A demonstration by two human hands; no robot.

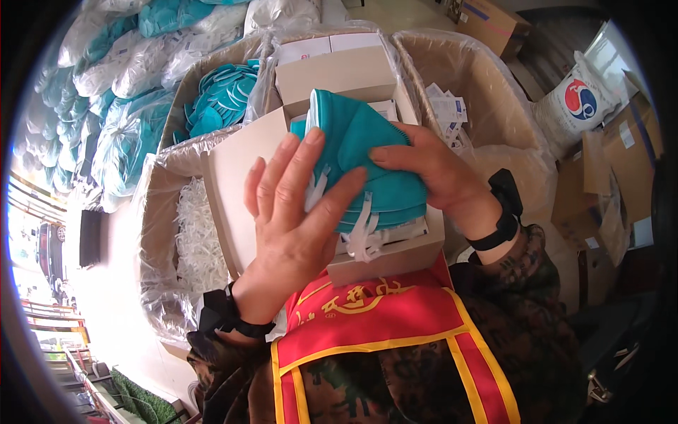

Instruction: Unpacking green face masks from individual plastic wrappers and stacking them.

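A stack of teal folded face masks [371, 138] with white edges is tilted above an open cardboard box [378, 267]. My right hand [452, 173] grips the stack's right side, thumb on top and the other fingers hidden behind. At the left edge, my left hand [293, 201] has its fingers spread and its thumb over the masks' front, touching them. White ear loops [365, 233] dangle from the stack's lower side. Inside the box, partly covered by the masks, lie white printed packets [395, 233].
Around the box stand plastic-lined cartons: one with white straps [198, 240], one with teal oval pieces [222, 95], one with printed packets [448, 109]. Bagged teal goods [134, 141] are piled at far left. A white sack [575, 106] and cartons [621, 162] stand at right.
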